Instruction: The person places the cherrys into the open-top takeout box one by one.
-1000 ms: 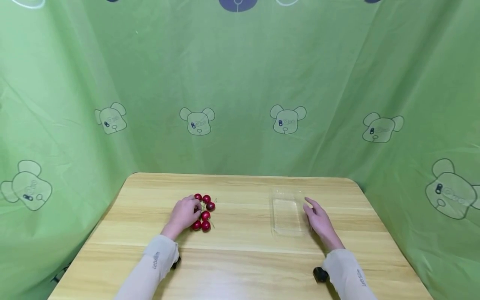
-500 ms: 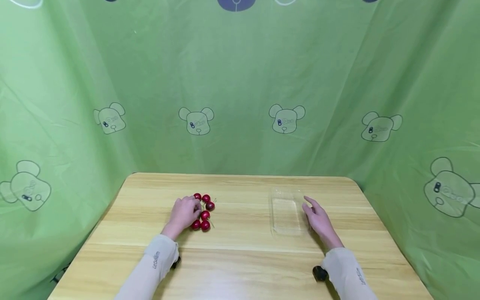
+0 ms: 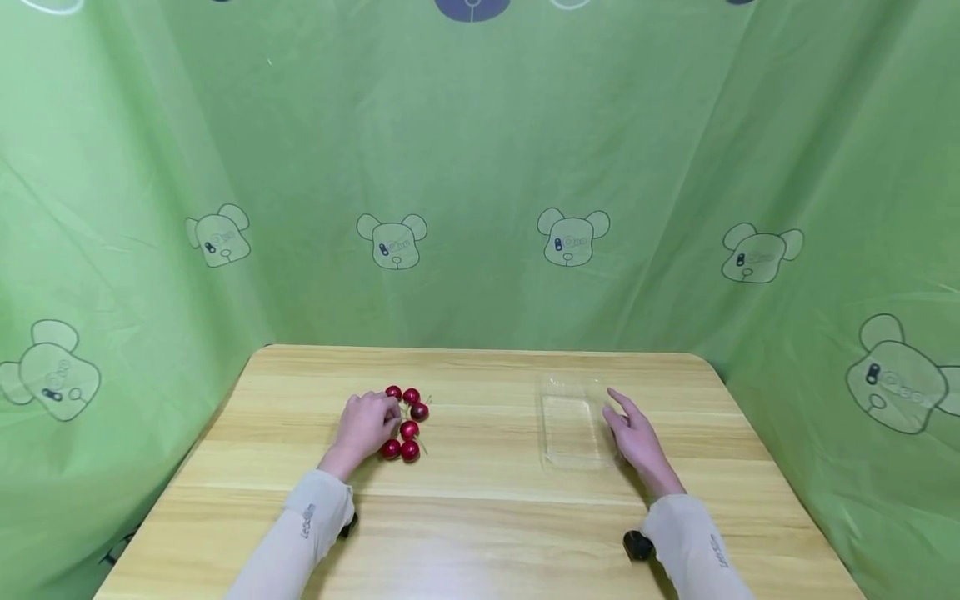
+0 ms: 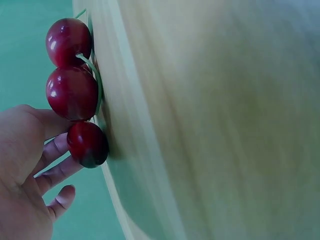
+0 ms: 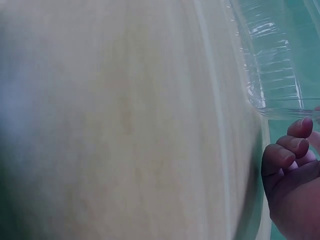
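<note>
Head view slightly shifted since earlier frame; cherries (image 3: 408, 430), centre-left; left hand (image 3: 366, 423) against them, pinch cannot be told; clear tray (image 3: 572, 425), centre-right; right hand (image 3: 636, 437) relaxed beside its edge; wooden table (image 3: 480, 492) spans between; green curtain (image 3: 480, 133) beyond.

On the smooth, wood-grained tabletop (image 3: 480, 508), glossy skin is shown by the cherries (image 3: 408, 431) at ten o'clock and clear, shiny, ribbed plastic by the container (image 3: 572, 429) at two; the backdrop (image 3: 480, 150) is creased.

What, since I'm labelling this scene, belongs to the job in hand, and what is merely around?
In the job, apparently: cherries, clear plastic container, left hand, right hand.

Merely around: wooden table, green curtain, black device by the right cuff.
</note>
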Tool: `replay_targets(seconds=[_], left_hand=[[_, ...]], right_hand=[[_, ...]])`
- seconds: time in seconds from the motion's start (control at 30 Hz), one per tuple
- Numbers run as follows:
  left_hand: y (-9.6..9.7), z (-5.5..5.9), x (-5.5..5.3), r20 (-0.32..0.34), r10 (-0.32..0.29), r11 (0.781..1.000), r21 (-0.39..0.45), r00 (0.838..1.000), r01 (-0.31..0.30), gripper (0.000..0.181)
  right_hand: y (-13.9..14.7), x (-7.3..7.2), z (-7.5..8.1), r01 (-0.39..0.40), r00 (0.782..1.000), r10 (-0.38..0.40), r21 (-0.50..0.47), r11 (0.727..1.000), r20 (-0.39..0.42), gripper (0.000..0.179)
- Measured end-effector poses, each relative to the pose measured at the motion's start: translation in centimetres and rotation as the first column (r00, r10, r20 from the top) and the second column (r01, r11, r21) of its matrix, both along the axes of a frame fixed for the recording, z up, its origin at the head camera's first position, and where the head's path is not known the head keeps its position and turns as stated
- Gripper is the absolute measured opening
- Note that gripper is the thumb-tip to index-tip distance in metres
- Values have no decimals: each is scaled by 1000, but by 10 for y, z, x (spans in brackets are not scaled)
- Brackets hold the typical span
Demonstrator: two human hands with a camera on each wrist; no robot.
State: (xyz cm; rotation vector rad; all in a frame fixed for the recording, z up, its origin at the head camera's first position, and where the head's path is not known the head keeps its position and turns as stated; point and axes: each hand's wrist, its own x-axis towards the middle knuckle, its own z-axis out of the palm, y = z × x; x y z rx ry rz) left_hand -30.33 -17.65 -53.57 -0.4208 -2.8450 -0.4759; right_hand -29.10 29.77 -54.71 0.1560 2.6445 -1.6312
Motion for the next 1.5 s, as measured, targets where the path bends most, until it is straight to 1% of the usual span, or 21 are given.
replay_targets(seconds=[0.13,0.37,0.63,0.8,0.93,1.07,1.1,1.2,1.3,1.33,1.5], left_hand=[[0,0,0,-11,-1,1000,3,1000,1,11],[0,4,-1,-24,6,1000,10,1000,-6,9],[-2,3,0,-44,4,1000,11,999,-4,9],[-4,7,-1,-69,10,1000,25,998,-9,9],[-4,11,-1,-84,15,998,65,996,-9,7],[-3,15,-2,-90,16,992,127,996,-4,5],[-2,16,-2,-90,15,989,145,996,-2,5],[2,19,0,-103,15,980,199,995,6,6],[7,23,2,-118,10,969,245,993,20,5],[10,25,3,-125,6,966,259,992,26,5],[21,33,5,-149,-24,950,304,989,69,5]], right_hand=[[0,-1,-2,-2,1000,2,-33,999,5,60],[0,-2,-3,-1,1000,1,-87,996,-1,59],[1,-1,-5,-7,1000,8,-108,994,9,56],[2,-2,-6,-6,1000,7,-106,994,16,57],[1,-1,-7,-4,1000,6,-106,994,13,57],[1,-1,-6,-12,1000,13,-113,994,10,58],[-1,1,-2,-16,1000,19,-122,992,17,58],[-1,2,-2,-23,1000,25,-130,991,18,58],[0,2,-3,-22,999,26,-138,990,23,58],[2,1,-8,-22,1000,24,-134,991,17,58],[2,0,-8,-19,1000,22,-149,989,16,58]])
